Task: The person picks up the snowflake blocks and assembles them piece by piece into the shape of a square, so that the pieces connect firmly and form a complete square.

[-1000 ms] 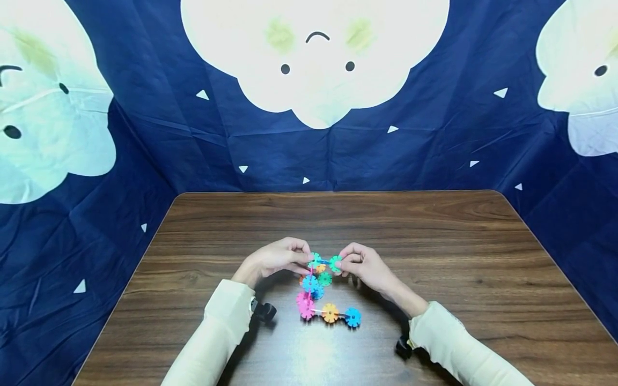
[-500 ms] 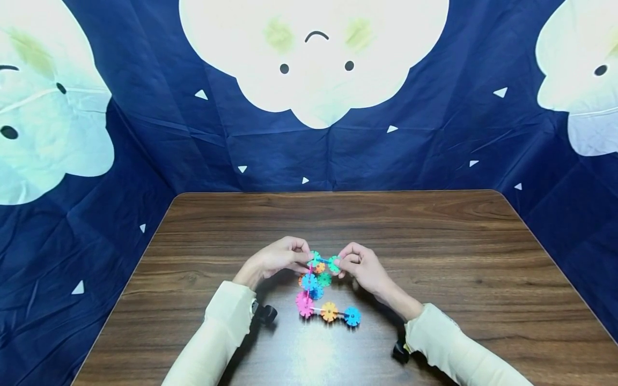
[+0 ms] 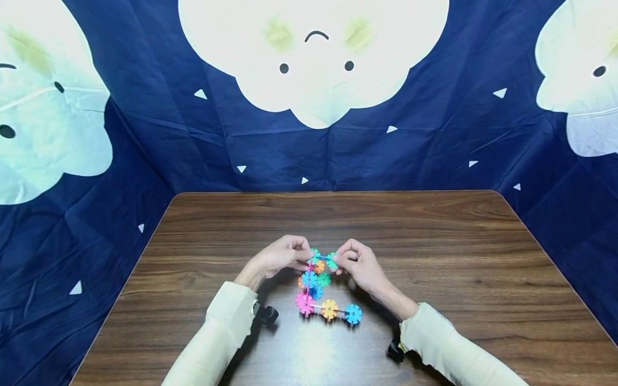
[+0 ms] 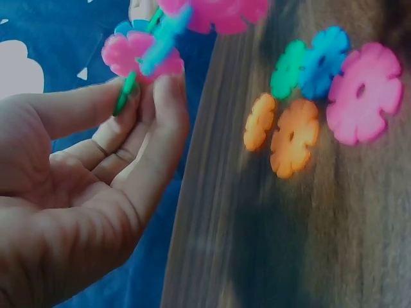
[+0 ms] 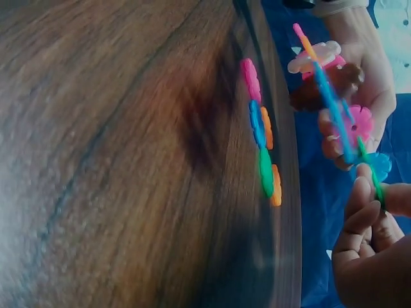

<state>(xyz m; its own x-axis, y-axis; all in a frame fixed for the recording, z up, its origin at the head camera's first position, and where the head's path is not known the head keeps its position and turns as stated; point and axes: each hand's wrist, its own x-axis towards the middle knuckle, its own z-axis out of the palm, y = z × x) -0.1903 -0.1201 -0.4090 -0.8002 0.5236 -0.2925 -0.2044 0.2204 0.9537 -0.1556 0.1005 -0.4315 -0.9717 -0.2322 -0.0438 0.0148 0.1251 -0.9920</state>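
My left hand (image 3: 282,256) pinches a green notched interlocking disc (image 3: 314,256) at the far end of a chain of slotted-together discs. The thumb and fingers of my right hand (image 3: 359,265) pinch another green disc (image 3: 332,261); a blue disc, seen edge-on, joins the two. From the left green disc the chain comes down through a blue disc (image 3: 309,279) to a pink disc (image 3: 304,304), then right through a yellow-orange disc (image 3: 330,310) to a blue disc (image 3: 353,314). In the left wrist view, a pink disc (image 4: 131,52) of the chain stands beside the pinched green one.
Behind the chain, several loose discs lie flat on the wooden table (image 3: 434,230), among them an orange disc (image 4: 294,138), a blue disc (image 4: 324,62) and a pink disc (image 4: 363,93). A blue curtain (image 3: 270,150) with cloud prints surrounds the table's far side.
Both hands have risen slightly in the head view, the right also shifting a little left, with the far end of the chain moving along. Both keep their pinch on the green discs.
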